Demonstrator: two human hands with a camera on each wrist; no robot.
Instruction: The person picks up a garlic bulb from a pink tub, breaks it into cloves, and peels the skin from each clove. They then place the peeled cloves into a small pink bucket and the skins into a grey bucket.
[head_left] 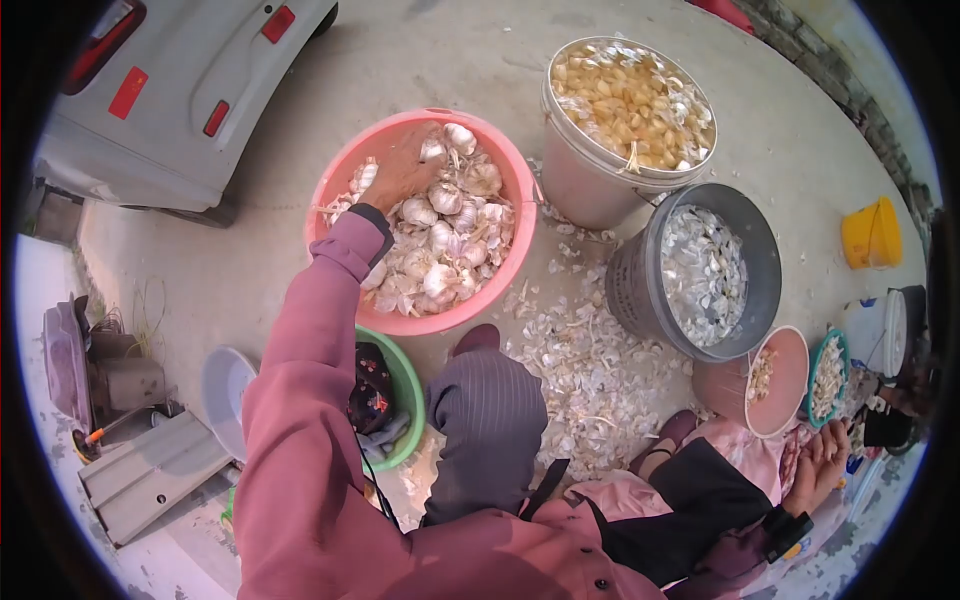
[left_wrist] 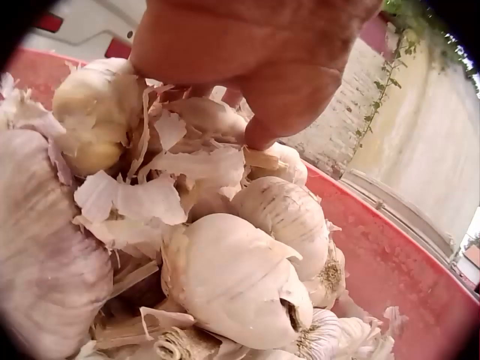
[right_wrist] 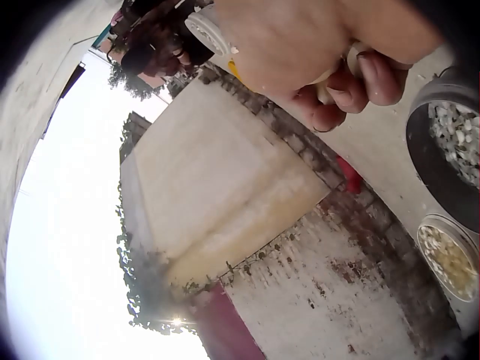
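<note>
My left hand (head_left: 405, 170) reaches into a pink basin (head_left: 322, 185) heaped with garlic bulbs (head_left: 440, 280). In the left wrist view, its thumb and fingers close around a garlic bulb (left_wrist: 202, 120) among loose papery skins (left_wrist: 135, 199); the fingertips are partly hidden behind it. Low at the right of the head view, my right hand (head_left: 822, 465) is over my lap, near a teal-rimmed basket of peeled cloves (head_left: 828, 378). Its fingers (right_wrist: 349, 94) are curled in the right wrist view, with pale garlic cloves (right_wrist: 324, 93) showing between them.
A white bucket (head_left: 575, 185) holds cloves in water; beside it stands a dark bucket (head_left: 630, 285) of cloves or skins. A pink bucket (head_left: 715, 385) lies tilted. Garlic skins (head_left: 590, 380) litter the ground. A green tub (head_left: 408, 400) is by my knee, and a vehicle (head_left: 170, 110) stands upper left.
</note>
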